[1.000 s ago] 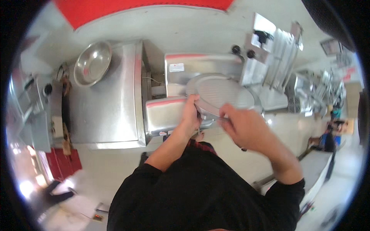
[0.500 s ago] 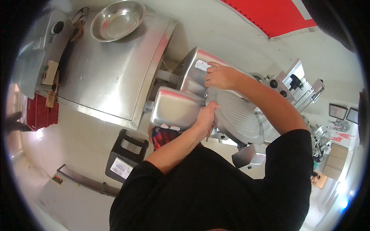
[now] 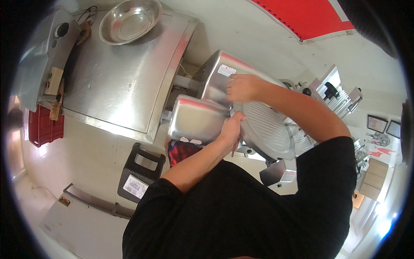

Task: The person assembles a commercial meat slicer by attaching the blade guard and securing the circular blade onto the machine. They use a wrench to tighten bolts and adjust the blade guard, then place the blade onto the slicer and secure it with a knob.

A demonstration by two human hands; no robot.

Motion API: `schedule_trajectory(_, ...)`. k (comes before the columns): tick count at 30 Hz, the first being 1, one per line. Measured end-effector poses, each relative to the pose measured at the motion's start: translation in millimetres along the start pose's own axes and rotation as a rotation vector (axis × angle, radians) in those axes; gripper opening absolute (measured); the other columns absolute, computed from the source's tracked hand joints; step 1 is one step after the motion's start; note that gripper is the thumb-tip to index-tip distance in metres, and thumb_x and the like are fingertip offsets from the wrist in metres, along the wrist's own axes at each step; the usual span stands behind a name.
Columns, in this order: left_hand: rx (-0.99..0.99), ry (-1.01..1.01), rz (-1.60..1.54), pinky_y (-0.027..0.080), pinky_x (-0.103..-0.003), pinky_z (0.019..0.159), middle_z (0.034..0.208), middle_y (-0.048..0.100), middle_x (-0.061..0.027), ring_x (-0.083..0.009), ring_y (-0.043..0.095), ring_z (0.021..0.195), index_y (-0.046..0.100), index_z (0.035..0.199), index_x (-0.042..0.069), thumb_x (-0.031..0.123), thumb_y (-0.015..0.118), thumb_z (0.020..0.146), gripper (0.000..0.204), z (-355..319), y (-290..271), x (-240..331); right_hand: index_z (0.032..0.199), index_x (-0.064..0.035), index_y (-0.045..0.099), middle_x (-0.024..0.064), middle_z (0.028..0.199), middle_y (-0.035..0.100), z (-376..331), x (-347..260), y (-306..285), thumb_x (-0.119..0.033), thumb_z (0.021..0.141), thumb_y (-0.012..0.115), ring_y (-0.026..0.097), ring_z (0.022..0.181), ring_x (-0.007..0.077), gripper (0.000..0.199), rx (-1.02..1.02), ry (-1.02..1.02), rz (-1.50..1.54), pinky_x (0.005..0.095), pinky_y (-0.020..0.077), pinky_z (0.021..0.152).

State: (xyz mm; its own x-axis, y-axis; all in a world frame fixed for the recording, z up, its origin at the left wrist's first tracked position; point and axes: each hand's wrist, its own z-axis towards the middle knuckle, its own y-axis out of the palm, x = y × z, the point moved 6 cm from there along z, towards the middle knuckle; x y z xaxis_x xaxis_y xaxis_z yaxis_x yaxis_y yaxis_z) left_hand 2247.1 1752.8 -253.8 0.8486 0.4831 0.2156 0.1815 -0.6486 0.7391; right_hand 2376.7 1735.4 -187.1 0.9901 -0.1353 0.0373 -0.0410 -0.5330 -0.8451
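Observation:
A steel meat slicer (image 3: 196, 118) with a round ribbed blade disc (image 3: 265, 129) stands in front of me. My left hand (image 3: 230, 128) is closed at the disc's left rim, and a thin dark tool (image 3: 233, 150) pokes out below the fist. My right hand (image 3: 242, 87) reaches over from the right. Its fingers curl over the top rim of the disc where it meets the slicer's housing (image 3: 215, 77). Both forearms are bare below black sleeves.
A steel worktable (image 3: 125, 86) lies to the left with a metal bowl (image 3: 129, 19) at its far end. A black box (image 3: 140, 172) sits on the floor below, and a red crate (image 3: 43, 127) at far left. More slicer parts (image 3: 336, 93) stand to the right.
The view has swung and tilted over the slicer. My right hand went from the disc's near side to its top rim. My left hand stays at the disc's edge.

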Motion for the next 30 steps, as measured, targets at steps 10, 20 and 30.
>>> schedule_trajectory(10, 0.095, 0.262, 0.015, 0.037, -0.034, 0.048, 0.068, 0.055, -0.0048, -0.0153, 0.052, 0.056, 0.061, 0.085, -0.001, 0.030, 0.057, 0.088, 0.031, -16, 9, 12, 0.079, -0.0080, 0.074, 0.0035, 0.079, 0.068, -6, -68, -52, -0.021, 0.074, 0.068, 0.064, 0.087, 0.0217, 0.015, -0.071, 0.485, -0.030, 0.0329, 0.0445, 0.084)
schedule_trajectory(20, 0.127, 0.057, 0.037, 0.037, -0.034, 0.052, 0.070, 0.055, -0.0052, -0.0156, 0.052, 0.060, 0.061, 0.089, -0.003, 0.033, 0.060, 0.083, 0.036, -36, 12, 25, 0.081, -0.0142, 0.070, 0.0011, 0.080, 0.067, -15, -1, -98, -0.017, 0.080, 0.063, 0.065, 0.087, 0.0215, 0.007, 0.127, 0.185, -0.142, 0.0438, 0.0474, 0.096)
schedule_trajectory(30, 0.121, 0.094, -0.079, 0.035, -0.036, 0.051, 0.067, 0.052, -0.0044, -0.0170, 0.047, 0.054, 0.061, 0.080, 0.002, 0.033, 0.060, 0.081, 0.031, 8, -3, -3, 0.084, -0.0122, 0.063, 0.0023, 0.084, 0.065, -3, 15, 7, -0.017, 0.081, 0.061, 0.064, 0.098, 0.0223, 0.006, 0.126, -0.037, 0.118, 0.0420, 0.0500, 0.098)
